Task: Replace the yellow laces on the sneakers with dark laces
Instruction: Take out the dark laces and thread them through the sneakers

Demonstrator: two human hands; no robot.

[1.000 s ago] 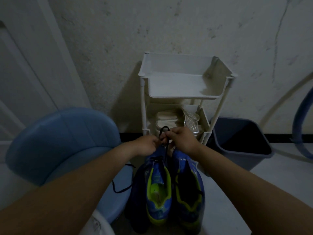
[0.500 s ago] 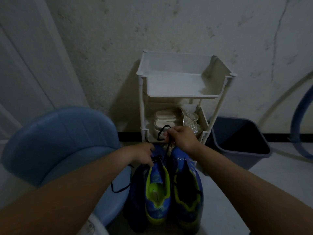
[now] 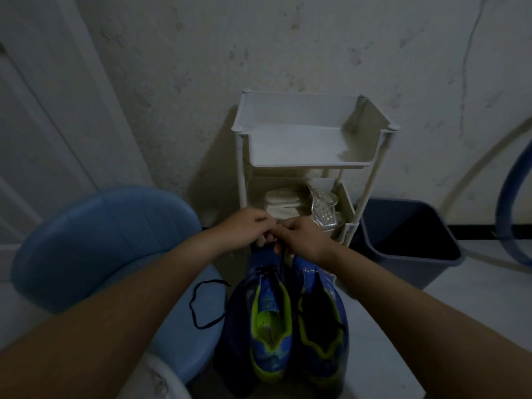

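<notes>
2 bare arms reach forward, 1 from the low left and 1 from the low right. Both arms are nearly straight, and they come close together in the middle. The left hand (image 3: 248, 226) and the right hand (image 3: 302, 236) meet there, side by side, with their backs facing up. The fingers of both hands are curled in, and the fingertips touch each other. They pinch the top of a thin dark shoelace (image 3: 283, 254), which hangs down from where the 2 hands meet. Both wrists look straight.
</notes>
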